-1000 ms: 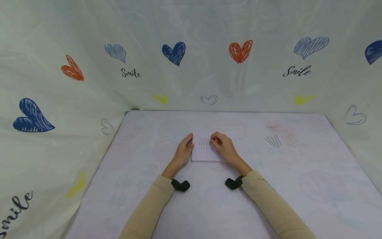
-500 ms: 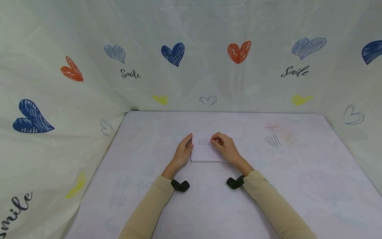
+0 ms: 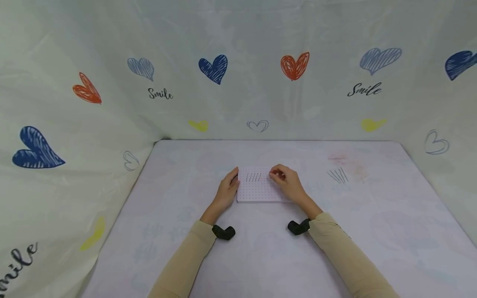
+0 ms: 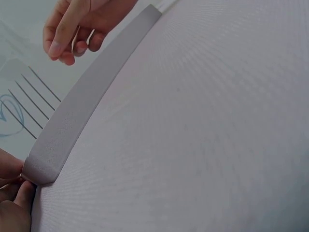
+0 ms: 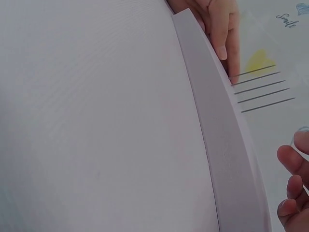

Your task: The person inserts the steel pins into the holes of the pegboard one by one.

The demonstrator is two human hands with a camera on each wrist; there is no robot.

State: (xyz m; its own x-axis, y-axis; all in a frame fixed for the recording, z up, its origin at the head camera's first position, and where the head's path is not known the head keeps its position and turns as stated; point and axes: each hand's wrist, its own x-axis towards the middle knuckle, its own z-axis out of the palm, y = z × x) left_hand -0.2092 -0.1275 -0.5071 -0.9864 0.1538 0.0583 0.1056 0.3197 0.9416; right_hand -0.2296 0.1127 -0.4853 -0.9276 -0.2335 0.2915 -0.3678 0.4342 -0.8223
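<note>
Item: white dotted board (image 3: 257, 190), flat on the pale worktop (image 3: 372, 231), mid-worktop, between my two hands. Five thin dark pins (image 3: 254, 177) stand in a row near its far edge. My left hand (image 3: 226, 191) rests against the board's left edge, fingers straight along it; the right wrist view shows those fingers (image 5: 223, 34) laid on the far end of the board's side (image 5: 217, 130), a detail the head view leaves too small to read. My right hand (image 3: 287, 182) hovers over the board's right far corner, fingers curled toward each other; the left wrist view shows its fingertips (image 4: 60, 46) bunched just above the board, and I cannot tell whether they pinch anything. Loose pins (image 3: 338, 176) lie fanned on the worktop well to the right, seen only from the head. Both forearms, in beige sleeves, angle inward.
</note>
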